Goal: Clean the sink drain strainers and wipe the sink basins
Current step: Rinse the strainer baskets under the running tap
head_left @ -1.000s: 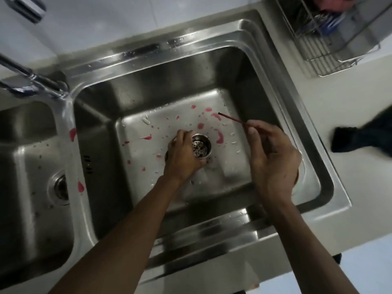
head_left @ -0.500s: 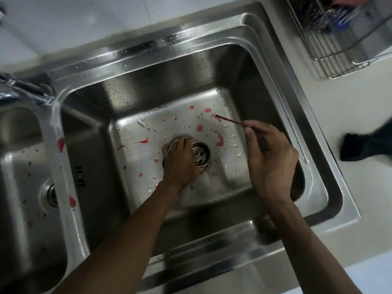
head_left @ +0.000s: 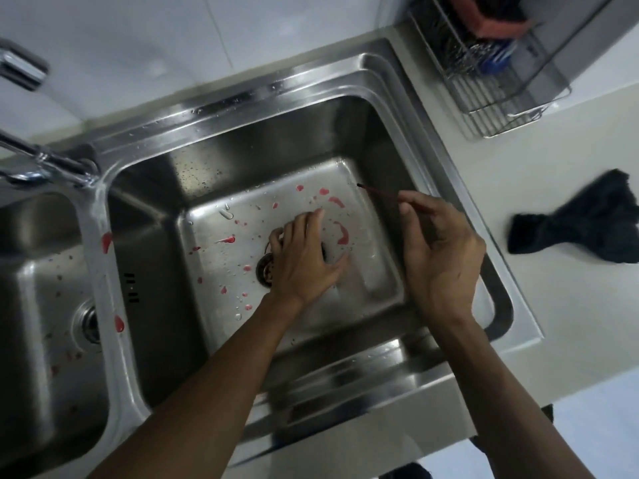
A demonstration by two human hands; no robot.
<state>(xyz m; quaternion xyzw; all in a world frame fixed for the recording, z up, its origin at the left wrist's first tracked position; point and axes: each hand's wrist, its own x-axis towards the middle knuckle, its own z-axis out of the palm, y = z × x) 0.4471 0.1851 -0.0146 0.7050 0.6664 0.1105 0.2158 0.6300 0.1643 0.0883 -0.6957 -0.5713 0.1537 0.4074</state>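
Note:
The steel right basin [head_left: 221, 188] has red spots and water drops on its floor. My left hand [head_left: 304, 257] lies over its drain [head_left: 264, 271], fingers curled around the drain strainer, which is almost wholly hidden under my palm. My right hand [head_left: 439, 250] hovers above the basin's right side and pinches a thin red stick [head_left: 377, 192] that points to the far left. The left basin [head_left: 31, 305] is also speckled, and its drain strainer [head_left: 88, 323] sits in place.
The faucet [head_left: 45, 164] stands at the divider's far end. A dark cloth [head_left: 574, 233] lies crumpled on the pale counter to the right. A wire dish rack [head_left: 484, 81] stands at the far right corner.
My left hand has slid over the drain, so the strainer that showed beside my fingers is now covered. My right hand with the stick has drawn slightly away to the right.

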